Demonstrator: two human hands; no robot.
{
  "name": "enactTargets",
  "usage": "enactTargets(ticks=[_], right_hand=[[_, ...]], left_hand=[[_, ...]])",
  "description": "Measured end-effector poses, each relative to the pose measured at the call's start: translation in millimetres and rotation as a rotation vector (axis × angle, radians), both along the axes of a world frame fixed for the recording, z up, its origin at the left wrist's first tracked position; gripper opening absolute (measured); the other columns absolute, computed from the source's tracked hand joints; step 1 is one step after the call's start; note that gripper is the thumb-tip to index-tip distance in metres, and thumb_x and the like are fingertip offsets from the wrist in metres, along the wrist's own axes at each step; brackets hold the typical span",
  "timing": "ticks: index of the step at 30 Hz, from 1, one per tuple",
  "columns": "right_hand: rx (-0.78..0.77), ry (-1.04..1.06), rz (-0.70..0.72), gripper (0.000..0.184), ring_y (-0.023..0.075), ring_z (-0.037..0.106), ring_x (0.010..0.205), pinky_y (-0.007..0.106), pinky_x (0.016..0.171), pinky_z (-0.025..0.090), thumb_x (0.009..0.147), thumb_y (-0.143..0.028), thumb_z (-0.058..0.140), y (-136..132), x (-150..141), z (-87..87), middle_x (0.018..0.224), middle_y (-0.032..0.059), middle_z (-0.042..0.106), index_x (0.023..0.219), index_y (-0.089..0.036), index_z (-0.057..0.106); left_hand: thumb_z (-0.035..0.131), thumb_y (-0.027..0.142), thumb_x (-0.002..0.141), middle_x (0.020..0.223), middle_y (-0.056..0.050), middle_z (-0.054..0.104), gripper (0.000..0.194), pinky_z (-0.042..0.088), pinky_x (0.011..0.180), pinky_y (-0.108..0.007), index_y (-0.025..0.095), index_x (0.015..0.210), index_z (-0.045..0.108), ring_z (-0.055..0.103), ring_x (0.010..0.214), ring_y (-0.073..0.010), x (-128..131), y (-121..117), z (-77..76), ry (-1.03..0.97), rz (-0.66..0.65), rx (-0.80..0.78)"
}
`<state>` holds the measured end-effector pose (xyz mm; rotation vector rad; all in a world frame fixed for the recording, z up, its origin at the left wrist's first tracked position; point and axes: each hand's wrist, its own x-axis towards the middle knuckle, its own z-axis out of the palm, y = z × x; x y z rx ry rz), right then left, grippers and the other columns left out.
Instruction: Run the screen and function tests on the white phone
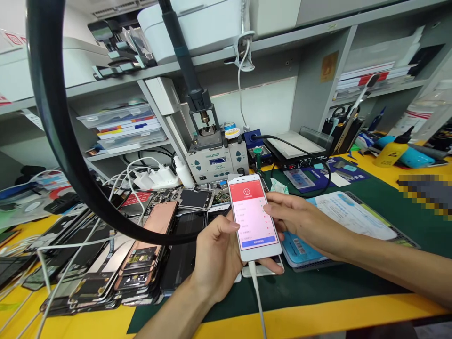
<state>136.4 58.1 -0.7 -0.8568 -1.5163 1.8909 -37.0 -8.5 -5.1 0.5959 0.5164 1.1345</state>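
Observation:
A white smartphone (253, 219) with a lit screen, red at the top and a blue bar near the bottom, is held upright over the green mat. My left hand (219, 254) is closed around its lower left side, thumb along the edge of the screen and fingers behind. At the upper right side, my right hand (300, 219) grips the phone between thumb and fingers. A white cable (257, 292) is plugged into its bottom end and runs down towards me. Beneath the hands, part of another white phone (263, 269) shows on the mat.
Stacked phone parts (141, 263) fill the left side, with white cables across them. A black hose (88, 188) loops in front. At the back stands a grey soldering station (219, 162). A blue-and-white packet (339, 219) lies to the right, and a yellow bottle (391, 150) stands farther back.

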Motion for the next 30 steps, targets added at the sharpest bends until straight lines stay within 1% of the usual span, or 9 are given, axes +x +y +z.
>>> enactTargets(ticks=[4, 8, 11, 14, 18, 21, 26, 30], right_hand=[[0.019, -0.01, -0.007, 0.037, 0.0123, 0.054, 0.068, 0.026, 0.059, 0.042, 0.096, -0.046, 0.059, 0.2, -0.7, -0.8, 0.082, 0.0022, 0.063, 0.118, -0.017, 0.063], [0.025, -0.024, -0.01, 0.037, 0.0121, 0.052, 0.065, 0.026, 0.057, 0.04, 0.095, -0.048, 0.059, -0.6, -0.4, -0.3, 0.079, 0.0018, 0.061, 0.114, -0.016, 0.064], [0.002, 0.012, 0.003, 0.039, 0.0134, 0.054, 0.068, 0.026, 0.057, 0.041, 0.093, -0.046, 0.061, -2.0, -0.1, 2.3, 0.081, 0.0032, 0.062, 0.118, -0.016, 0.063], [-0.024, 0.056, 0.022, 0.041, 0.0146, 0.055, 0.071, 0.026, 0.058, 0.041, 0.09, -0.04, 0.065, -2.6, 1.0, 3.7, 0.086, 0.005, 0.064, 0.123, -0.016, 0.062], [0.005, 0.081, 0.042, 0.042, 0.0154, 0.057, 0.074, 0.026, 0.059, 0.041, 0.087, -0.032, 0.065, -1.9, 3.1, 1.8, 0.093, 0.0071, 0.068, 0.126, -0.017, 0.062], [0.028, 0.083, 0.065, 0.045, 0.0155, 0.058, 0.075, 0.026, 0.06, 0.042, 0.086, -0.028, 0.064, -1.6, 3.3, 0.7, 0.096, 0.007, 0.069, 0.13, -0.018, 0.06], [0.039, 0.085, 0.079, 0.05, 0.0141, 0.056, 0.073, 0.025, 0.06, 0.041, 0.084, -0.024, 0.063, -1.8, 2.1, 0.0, 0.098, 0.0069, 0.07, 0.134, -0.018, 0.058], [0.05, 0.057, 0.075, 0.052, 0.0146, 0.059, 0.075, 0.025, 0.061, 0.043, 0.085, -0.022, 0.064, -1.5, 2.0, -0.9, 0.103, 0.0073, 0.071, 0.136, -0.019, 0.056]], left_hand=[[0.044, 0.025, 0.079, 0.129, -0.017, 0.065, 0.072, 0.059, 0.08, -0.054, 0.015, 0.15, 0.04, 0.063, 0.112, -0.0378, 0.1, -0.9, -0.5, -0.004, 0.004, -0.007], [0.043, 0.025, 0.079, 0.129, -0.017, 0.064, 0.072, 0.059, 0.079, -0.053, 0.015, 0.15, 0.039, 0.063, 0.112, -0.0378, 0.4, -1.0, 0.1, -0.002, 0.001, -0.005], [0.041, 0.027, 0.081, 0.129, -0.017, 0.064, 0.071, 0.059, 0.079, -0.053, 0.014, 0.15, 0.039, 0.063, 0.113, -0.038, 0.8, -0.5, 1.0, 0.004, 0.0, -0.006], [0.04, 0.028, 0.082, 0.128, -0.018, 0.064, 0.07, 0.059, 0.078, -0.054, 0.013, 0.15, 0.038, 0.063, 0.113, -0.0383, 1.2, 0.1, 0.8, 0.009, 0.006, -0.009], [0.038, 0.03, 0.084, 0.127, -0.018, 0.064, 0.068, 0.059, 0.079, -0.054, 0.011, 0.15, 0.038, 0.062, 0.113, -0.0383, 0.9, 0.1, -0.1, 0.011, 0.002, -0.001], [0.036, 0.031, 0.087, 0.126, -0.018, 0.065, 0.066, 0.059, 0.079, -0.054, 0.011, 0.15, 0.04, 0.063, 0.112, -0.0379, 1.0, -0.1, 0.5, 0.01, -0.001, 0.016], [0.035, 0.032, 0.089, 0.124, -0.019, 0.066, 0.063, 0.059, 0.079, -0.054, 0.009, 0.148, 0.043, 0.063, 0.11, -0.0373, 1.5, 0.4, 2.3, 0.02, 0.012, 0.012], [0.035, 0.033, 0.092, 0.123, -0.019, 0.067, 0.061, 0.06, 0.078, -0.053, 0.01, 0.148, 0.044, 0.064, 0.108, -0.0368, 1.5, -0.4, 2.4, 0.025, 0.017, -0.006]])
